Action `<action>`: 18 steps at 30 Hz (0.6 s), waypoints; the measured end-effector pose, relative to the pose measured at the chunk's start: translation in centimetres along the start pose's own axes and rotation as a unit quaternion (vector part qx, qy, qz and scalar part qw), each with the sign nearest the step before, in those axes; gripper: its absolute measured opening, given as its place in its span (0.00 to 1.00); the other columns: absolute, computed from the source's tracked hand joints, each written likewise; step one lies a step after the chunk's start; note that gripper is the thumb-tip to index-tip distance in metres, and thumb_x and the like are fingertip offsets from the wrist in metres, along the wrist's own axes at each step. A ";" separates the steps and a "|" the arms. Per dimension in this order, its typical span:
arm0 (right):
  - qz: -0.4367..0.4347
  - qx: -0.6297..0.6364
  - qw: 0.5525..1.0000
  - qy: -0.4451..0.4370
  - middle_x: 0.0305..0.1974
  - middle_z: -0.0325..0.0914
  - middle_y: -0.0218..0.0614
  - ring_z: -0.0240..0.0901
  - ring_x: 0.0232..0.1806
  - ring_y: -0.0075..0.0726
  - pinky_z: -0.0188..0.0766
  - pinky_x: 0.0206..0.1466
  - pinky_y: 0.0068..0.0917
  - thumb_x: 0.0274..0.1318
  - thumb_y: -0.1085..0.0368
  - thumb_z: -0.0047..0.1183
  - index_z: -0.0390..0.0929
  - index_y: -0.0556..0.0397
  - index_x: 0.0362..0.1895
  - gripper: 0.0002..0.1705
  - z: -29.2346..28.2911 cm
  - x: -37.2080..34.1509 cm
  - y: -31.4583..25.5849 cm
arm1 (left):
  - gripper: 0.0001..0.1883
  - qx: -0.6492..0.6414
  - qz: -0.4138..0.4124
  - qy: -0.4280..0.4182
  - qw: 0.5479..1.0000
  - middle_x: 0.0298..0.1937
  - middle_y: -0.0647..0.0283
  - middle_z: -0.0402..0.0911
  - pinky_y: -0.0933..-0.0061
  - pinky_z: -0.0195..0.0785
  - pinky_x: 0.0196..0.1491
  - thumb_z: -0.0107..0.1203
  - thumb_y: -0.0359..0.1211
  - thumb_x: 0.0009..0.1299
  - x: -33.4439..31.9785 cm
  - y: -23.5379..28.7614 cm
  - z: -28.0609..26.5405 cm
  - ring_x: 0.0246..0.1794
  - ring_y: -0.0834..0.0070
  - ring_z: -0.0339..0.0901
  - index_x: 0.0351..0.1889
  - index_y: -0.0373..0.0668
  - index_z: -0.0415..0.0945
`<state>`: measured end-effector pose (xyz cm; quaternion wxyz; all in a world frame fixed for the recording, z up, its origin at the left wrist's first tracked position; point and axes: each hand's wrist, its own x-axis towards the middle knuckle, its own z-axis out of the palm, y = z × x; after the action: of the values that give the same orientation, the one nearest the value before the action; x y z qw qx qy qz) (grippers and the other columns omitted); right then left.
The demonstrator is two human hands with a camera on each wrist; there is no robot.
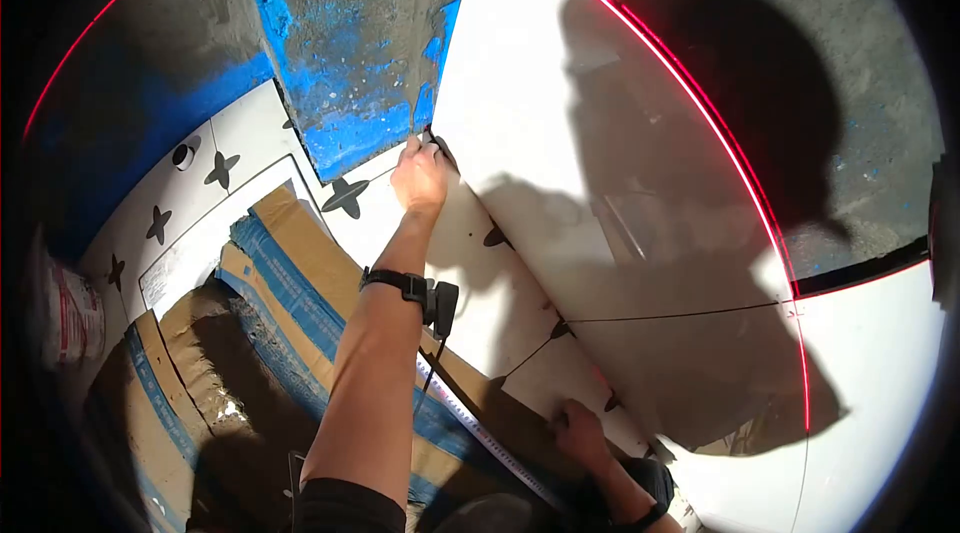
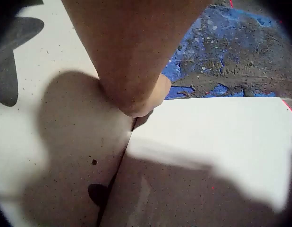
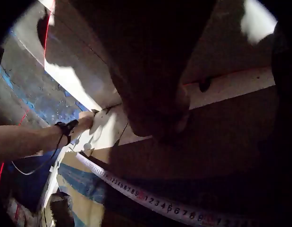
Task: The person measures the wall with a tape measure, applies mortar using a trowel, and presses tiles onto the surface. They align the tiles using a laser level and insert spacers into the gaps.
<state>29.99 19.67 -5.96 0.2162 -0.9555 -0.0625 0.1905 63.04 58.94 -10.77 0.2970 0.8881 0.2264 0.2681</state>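
My left hand reaches to the inner corner where the white wall tile meets the patterned floor tiles and the blue-edged rough patch. Its fingers are bent at the seam, and the fingertips are hidden; I cannot tell whether they pinch anything. In the left wrist view the forearm covers most of that hand. My right hand is low in shadow, loosely curled beside the wall's foot, over the cardboard's edge. A white measuring tape runs across the cardboard, apart from the right hand's fingers.
Cardboard sheets with blue bands cover the floor beneath my arms. A small white round piece stands on the floor tiles at the left, and a red-and-white bag farther left. A red laser line crosses the wall.
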 end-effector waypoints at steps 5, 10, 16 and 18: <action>0.022 0.007 0.999 -0.029 0.36 0.80 0.49 0.80 0.40 0.61 0.76 0.45 0.48 0.47 0.62 0.67 0.78 0.53 0.37 0.14 -1.5 0.1 -1.7 | 0.08 0.015 0.018 0.000 1.000 0.47 0.61 0.81 0.49 0.78 0.45 0.56 0.37 0.72 0.2 -0.1 0.1 0.45 0.55 0.84 0.35 0.45 0.83; 0.027 0.023 0.999 -0.013 0.35 0.80 0.49 0.80 0.39 0.61 0.76 0.43 0.49 0.47 0.62 0.68 0.78 0.53 0.35 0.14 -1.1 0.1 -1.3 | 0.09 0.026 0.037 -0.004 0.999 0.46 0.60 0.81 0.48 0.78 0.44 0.55 0.36 0.72 0.7 -0.6 0.6 0.42 0.52 0.84 0.34 0.44 0.82; 0.036 0.035 0.998 -0.030 0.37 0.79 0.50 0.78 0.43 0.63 0.74 0.44 0.50 0.49 0.66 0.67 0.77 0.54 0.37 0.12 -1.5 -0.1 -1.6 | 0.09 0.012 0.020 -0.029 0.999 0.48 0.57 0.82 0.47 0.77 0.47 0.55 0.36 0.71 1.1 -0.9 0.4 0.43 0.48 0.84 0.37 0.46 0.86; 0.036 0.036 0.998 -0.033 0.37 0.79 0.50 0.78 0.43 0.63 0.74 0.45 0.50 0.49 0.66 0.67 0.78 0.54 0.36 0.12 -1.7 0.2 -1.9 | 0.09 0.009 0.023 -0.026 0.999 0.48 0.58 0.82 0.47 0.77 0.47 0.56 0.36 0.70 1.0 -0.8 0.2 0.43 0.48 0.84 0.38 0.46 0.87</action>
<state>30.74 20.77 -3.74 0.2412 -0.9420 -0.0283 0.2316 63.72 60.00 -11.11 0.2886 0.9022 0.2003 0.2502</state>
